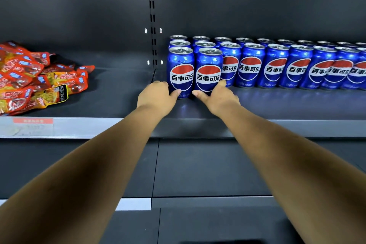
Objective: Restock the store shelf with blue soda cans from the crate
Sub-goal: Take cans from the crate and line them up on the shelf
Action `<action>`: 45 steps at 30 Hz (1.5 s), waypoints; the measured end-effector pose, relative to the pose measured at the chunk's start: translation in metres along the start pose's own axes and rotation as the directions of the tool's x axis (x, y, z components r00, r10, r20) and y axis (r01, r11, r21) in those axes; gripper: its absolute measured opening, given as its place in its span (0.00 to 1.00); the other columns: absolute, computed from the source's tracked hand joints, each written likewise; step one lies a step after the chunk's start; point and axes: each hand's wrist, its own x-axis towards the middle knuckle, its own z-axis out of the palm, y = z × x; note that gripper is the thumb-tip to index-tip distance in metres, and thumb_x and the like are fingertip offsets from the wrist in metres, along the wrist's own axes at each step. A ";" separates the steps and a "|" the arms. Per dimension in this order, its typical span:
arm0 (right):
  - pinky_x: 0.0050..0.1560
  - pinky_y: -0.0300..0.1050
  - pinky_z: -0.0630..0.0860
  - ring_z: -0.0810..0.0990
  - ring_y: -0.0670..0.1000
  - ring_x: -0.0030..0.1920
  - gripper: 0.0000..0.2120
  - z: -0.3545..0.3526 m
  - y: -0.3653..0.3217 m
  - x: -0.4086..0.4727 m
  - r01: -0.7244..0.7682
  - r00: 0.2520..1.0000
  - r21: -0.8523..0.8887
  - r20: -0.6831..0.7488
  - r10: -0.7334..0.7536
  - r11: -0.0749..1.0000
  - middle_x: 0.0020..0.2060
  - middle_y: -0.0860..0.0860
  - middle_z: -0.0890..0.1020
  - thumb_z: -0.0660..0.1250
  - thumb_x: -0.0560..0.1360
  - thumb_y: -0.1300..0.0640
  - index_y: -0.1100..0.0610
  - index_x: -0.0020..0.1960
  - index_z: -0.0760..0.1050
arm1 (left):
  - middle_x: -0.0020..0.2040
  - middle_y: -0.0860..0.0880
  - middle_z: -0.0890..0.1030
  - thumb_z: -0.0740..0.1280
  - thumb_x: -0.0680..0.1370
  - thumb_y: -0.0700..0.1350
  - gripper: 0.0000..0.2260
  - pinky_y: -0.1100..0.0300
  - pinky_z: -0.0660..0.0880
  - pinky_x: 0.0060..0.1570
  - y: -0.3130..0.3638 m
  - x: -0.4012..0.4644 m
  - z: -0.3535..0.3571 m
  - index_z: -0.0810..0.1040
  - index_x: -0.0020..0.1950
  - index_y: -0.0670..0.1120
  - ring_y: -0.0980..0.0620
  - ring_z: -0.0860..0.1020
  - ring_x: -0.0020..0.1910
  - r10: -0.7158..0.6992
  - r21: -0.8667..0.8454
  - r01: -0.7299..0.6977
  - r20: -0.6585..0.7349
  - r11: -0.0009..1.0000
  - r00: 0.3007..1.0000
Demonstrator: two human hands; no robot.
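Left hand (156, 96) grips the lower part of a blue aluminium soda can with a red, white and blue roundel (180, 71), thumb across its front near the base, remaining fingers hidden behind its left flank. Right hand (216, 98) grips a second, identical blue can (209, 72) in the same manner, thumb at its lower front, fingers round the right side. Both cans stand upright, touching one another, on the dark grey metal shelf (122, 109), forming the front pair at the left end of the stock. Directly behind them, at 12 o'clock, stand further upright cans in two ranks. From 1 to 3 o'clock a long double row of blue cans (297, 65) runs to the frame edge, labels facing forward, the nearest touching the right-hand can. A slotted vertical upright (152, 18) divides the back panel at 11 o'clock. Well apart, at 9 o'clock, lies a loose heap of red and orange snack packets (35, 77). A pale price strip (33, 126) fronts the shelf edge below that heap. A lower shelf (198, 202) shows beneath the forearms.
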 end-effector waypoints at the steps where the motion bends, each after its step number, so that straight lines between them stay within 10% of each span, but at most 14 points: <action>1: 0.66 0.55 0.66 0.70 0.59 0.66 0.41 0.000 0.000 -0.001 0.005 1.000 -0.002 -0.010 -0.005 1.000 0.64 0.59 0.73 0.61 0.72 0.33 0.63 0.69 0.56 | 0.54 0.41 0.76 0.58 0.80 0.55 0.19 0.53 0.71 0.46 0.000 0.000 0.000 0.74 0.55 0.38 0.43 0.75 0.53 0.002 0.011 -0.002 -0.005 1.000 1.000; 35: 0.60 0.54 0.72 0.70 0.58 0.65 0.36 -0.004 0.001 -0.003 0.060 0.991 -0.029 -0.117 -0.063 0.998 0.60 0.56 0.75 0.68 0.68 0.34 0.59 0.63 0.63 | 0.65 0.41 0.69 0.63 0.76 0.60 0.27 0.52 0.70 0.54 0.002 0.000 0.000 0.70 0.65 0.40 0.42 0.69 0.64 -0.084 -0.033 0.087 0.072 0.996 0.994; 45: 0.61 0.52 0.70 0.70 0.59 0.65 0.30 -0.008 0.001 -0.032 0.158 0.980 -0.051 -0.115 -0.162 0.986 0.65 0.58 0.71 0.68 0.73 0.45 0.61 0.66 0.62 | 0.50 0.47 0.79 0.62 0.79 0.46 0.10 0.61 0.66 0.44 0.005 -0.027 -0.027 0.79 0.50 0.41 0.52 0.72 0.47 -0.023 -0.275 0.055 0.118 0.960 0.993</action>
